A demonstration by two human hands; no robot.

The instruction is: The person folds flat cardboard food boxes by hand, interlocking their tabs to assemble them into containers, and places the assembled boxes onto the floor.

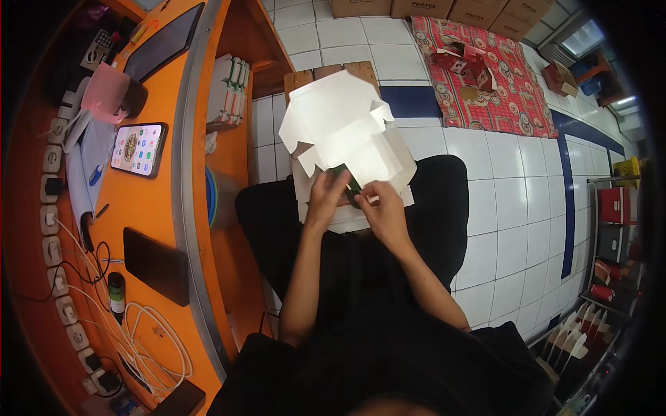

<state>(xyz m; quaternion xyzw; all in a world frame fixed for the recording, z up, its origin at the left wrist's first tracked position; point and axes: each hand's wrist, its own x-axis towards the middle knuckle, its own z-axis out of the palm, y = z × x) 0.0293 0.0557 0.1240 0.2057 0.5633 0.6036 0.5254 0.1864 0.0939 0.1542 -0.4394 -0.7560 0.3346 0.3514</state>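
A white cardboard box [340, 118], partly unfolded with flaps spread, rests in front of me over a wooden stool [361, 71]. At its near edge my left hand [328, 197] is closed on the cardboard, its fingers slightly blurred. My right hand [383, 210] pinches the same edge from the other side, thumb and fingers together. Between the hands shows a dark green strip [354, 183], apparently a printed flap; my fingers hide part of it. More flat pale cardboard [347, 220] lies beneath, close to my lap.
To the left an orange desk [208, 333] carries a lit phone [139, 149], a black tablet [156, 267], a small bottle [116, 295] and tangled white cables [163, 340]. Folded boxes [227, 90] fill a shelf. On the floor, a red patterned mat [513, 104] holds red boxes [465, 64].
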